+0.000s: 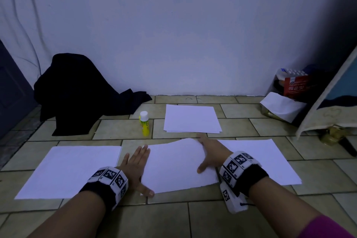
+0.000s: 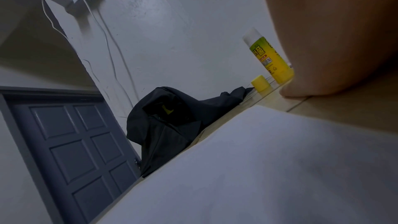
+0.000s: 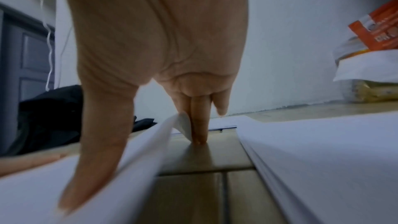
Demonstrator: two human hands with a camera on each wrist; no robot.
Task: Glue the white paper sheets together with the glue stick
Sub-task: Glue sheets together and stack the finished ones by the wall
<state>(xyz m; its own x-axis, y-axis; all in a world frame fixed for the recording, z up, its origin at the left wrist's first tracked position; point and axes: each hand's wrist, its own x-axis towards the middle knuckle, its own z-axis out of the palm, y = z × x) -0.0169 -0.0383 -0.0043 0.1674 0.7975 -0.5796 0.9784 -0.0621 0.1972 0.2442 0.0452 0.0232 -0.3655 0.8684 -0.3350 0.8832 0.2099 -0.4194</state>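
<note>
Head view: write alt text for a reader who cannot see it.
Two hands, left and right, handle a middle sheet of paper on a tiled floor, with more paper around it. A yellow glue stick stands behind, near a dark cloth.

Beside the yellow glue stick [image 1: 144, 123] with its white cap, the paper sheets [image 1: 192, 118] are plain white, the floor [image 1: 241, 218] has beige tiles, the cloth [image 1: 77, 91] is black, and both wristbands [image 1: 110, 177] show black-and-white square patterns.
</note>
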